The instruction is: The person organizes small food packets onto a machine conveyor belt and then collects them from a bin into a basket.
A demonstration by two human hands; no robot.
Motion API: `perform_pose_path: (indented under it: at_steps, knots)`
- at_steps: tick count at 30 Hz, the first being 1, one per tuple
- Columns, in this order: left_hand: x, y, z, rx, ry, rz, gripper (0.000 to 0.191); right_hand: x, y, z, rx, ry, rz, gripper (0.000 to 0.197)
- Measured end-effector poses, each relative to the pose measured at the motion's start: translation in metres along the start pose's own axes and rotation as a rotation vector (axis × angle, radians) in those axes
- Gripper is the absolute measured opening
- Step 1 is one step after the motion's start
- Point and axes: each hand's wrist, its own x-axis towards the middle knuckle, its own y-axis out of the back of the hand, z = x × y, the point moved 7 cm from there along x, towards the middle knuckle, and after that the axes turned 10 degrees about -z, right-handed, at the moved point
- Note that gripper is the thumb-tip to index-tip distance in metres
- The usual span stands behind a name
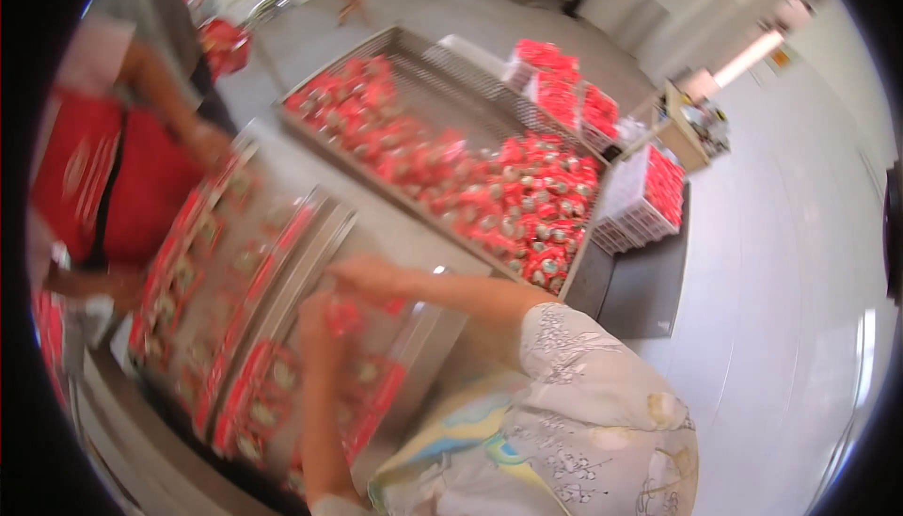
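Observation:
My left hand (321, 315) and my right hand (368, 279) are close together over the near side of a metal worktable. A small red-and-clear packet (344, 317) shows beside my left fingers; blur hides whether either hand grips it. Below and left of my hands, red-edged clear packets (264, 414) with pale round contents lie in rows. A raised metal divider (300, 269) runs between these rows and those on the far side. Beyond my right forearm, a large metal tray with perforated sides (423, 216) holds a heap of similar red packets (522, 191).
A co-worker in a red apron (141, 177) stands across the worktable, hands near the far packets. White plastic crates (631, 212) filled with red packets stand right of the tray. More filled crates (557, 96) are behind it. A red bag (224, 47) is at the upper left.

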Motion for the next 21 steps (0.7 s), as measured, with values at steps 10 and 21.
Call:
perform_pose_path:
  at_steps: [10, 21]
  knots:
    - [-0.027, -0.009, -0.051, -0.654, 0.388, 0.240, 0.029, 0.011, -0.008, -0.032, 0.159, 0.186, 0.184, 0.034]
    - [-0.062, 0.012, -0.064, -0.419, 0.485, 0.644, 0.029, 0.041, -0.041, -0.055, 0.745, -0.238, -0.108, 0.030]
